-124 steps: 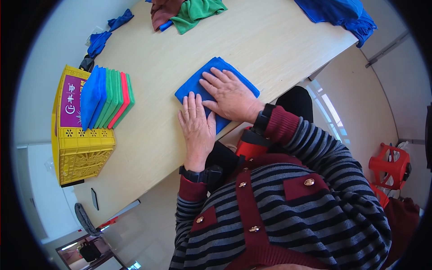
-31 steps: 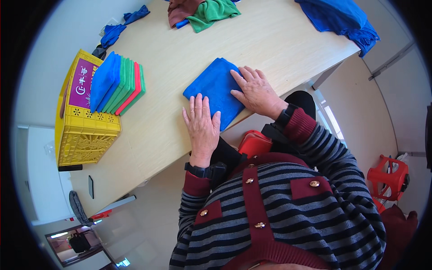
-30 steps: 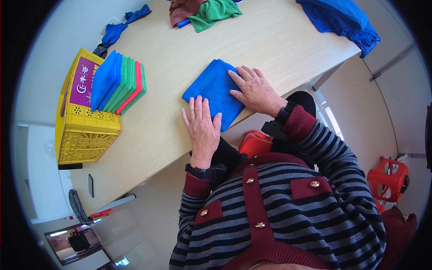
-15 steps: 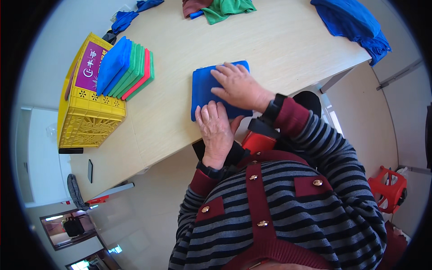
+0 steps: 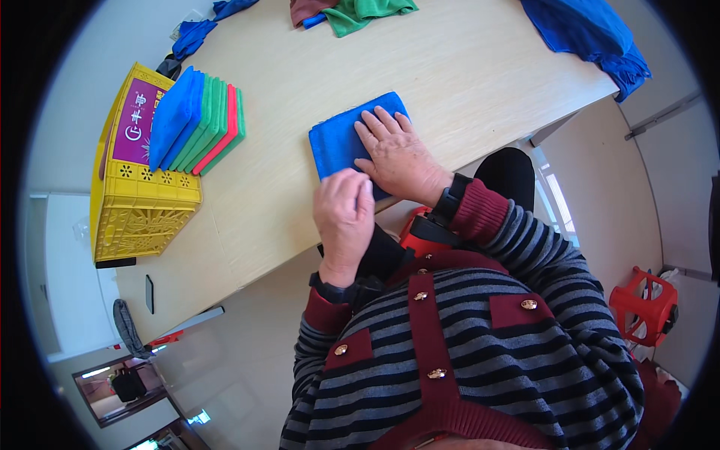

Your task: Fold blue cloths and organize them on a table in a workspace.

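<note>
A folded blue cloth (image 5: pixel 341 139) at frame centre is pressed flat by the right hand (image 5: pixel 397 154), fingers spread; its near edge is pinched by the curled left hand (image 5: pixel 343 214). At upper left, stacked blue, green and red cloths (image 5: pixel 196 120) are held on a yellow crate (image 5: pixel 139 214).

A pale wooden table (image 5: pixel 465 75) filled the upper frame. On it lay a folded blue cloth (image 5: pixel 341 139) at centre, a yellow crate (image 5: pixel 131 202) left, and loose cloths (image 5: pixel 352 11) along the top.

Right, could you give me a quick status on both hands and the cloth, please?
Right hand flat on folded blue microfibre cloth. Left hand curled at its near edge, grip unclear. Nothing obstructing.
</note>
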A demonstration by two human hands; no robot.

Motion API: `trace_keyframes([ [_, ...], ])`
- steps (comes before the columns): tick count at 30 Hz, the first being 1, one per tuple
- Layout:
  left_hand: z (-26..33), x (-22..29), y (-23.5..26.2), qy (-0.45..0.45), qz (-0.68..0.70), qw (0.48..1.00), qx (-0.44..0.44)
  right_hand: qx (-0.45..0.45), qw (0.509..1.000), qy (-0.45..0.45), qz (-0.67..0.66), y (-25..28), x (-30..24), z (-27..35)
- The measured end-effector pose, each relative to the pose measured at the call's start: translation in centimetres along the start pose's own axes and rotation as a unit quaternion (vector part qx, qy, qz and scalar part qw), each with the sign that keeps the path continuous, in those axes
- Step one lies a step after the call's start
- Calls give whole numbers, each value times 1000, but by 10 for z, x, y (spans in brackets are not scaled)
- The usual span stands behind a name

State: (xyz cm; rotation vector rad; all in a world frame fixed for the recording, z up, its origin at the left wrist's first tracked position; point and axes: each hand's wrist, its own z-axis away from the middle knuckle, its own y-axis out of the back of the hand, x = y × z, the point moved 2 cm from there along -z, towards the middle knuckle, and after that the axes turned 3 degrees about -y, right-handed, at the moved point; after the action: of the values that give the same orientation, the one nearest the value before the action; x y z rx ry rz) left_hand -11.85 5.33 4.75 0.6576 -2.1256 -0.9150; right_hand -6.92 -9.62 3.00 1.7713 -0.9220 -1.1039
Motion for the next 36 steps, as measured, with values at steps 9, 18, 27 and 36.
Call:
trace_keyframes([
  [9, -48, -44, -32, 6, -61, 997, -48, 14, 999, 25, 14, -11, 6, -7],
  [18, -43, -57, -41, 32, -82, 993, -79, 4, 997, -6, 70, -9, 23, -21],
  [27, -36, -57, -34, 54, -105, 990, -74, 6, 999, -25, 48, -7, 27, -21],
  [36, -23, -68, -27, 133, -112, 982, -76, 15, 998, -45, 36, 1, 31, -12],
])
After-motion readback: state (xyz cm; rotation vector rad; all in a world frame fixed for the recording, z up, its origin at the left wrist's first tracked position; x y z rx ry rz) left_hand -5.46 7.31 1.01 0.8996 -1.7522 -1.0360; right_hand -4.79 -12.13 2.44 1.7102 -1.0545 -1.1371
